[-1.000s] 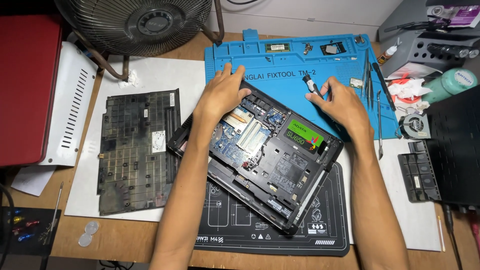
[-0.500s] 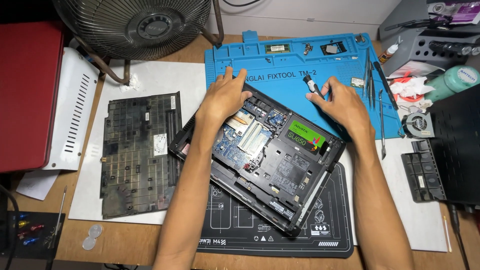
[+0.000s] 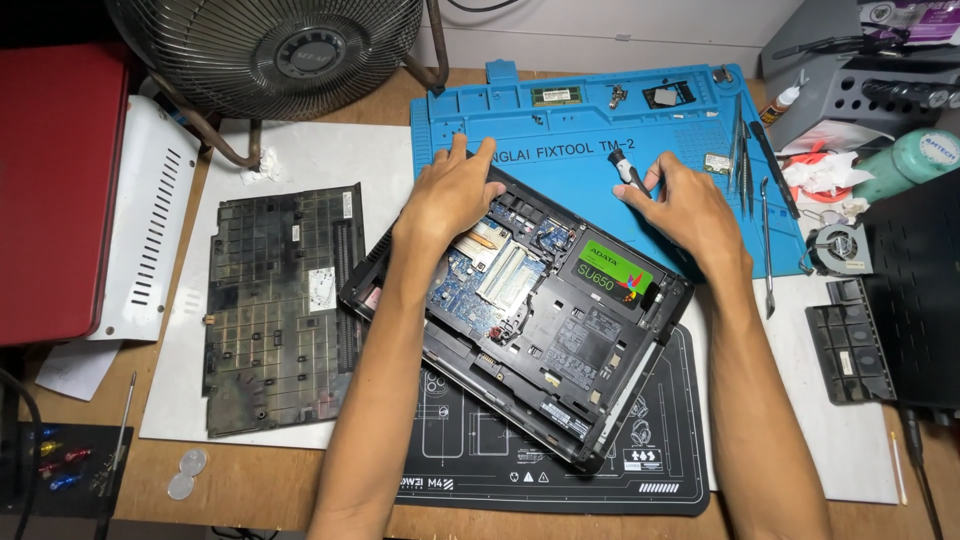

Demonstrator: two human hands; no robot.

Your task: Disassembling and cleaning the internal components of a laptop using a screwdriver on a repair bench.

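The opened laptop (image 3: pixel 530 310) is pressed at its far edge by the flat, spread left hand (image 3: pixel 450 195); a small black screwdriver (image 3: pixel 627 170) is pinched in the right hand (image 3: pixel 685 205).

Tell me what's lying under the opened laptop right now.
The opened laptop lies across a black work mat and the blue repair mat. Whatever lies directly beneath its body is covered.
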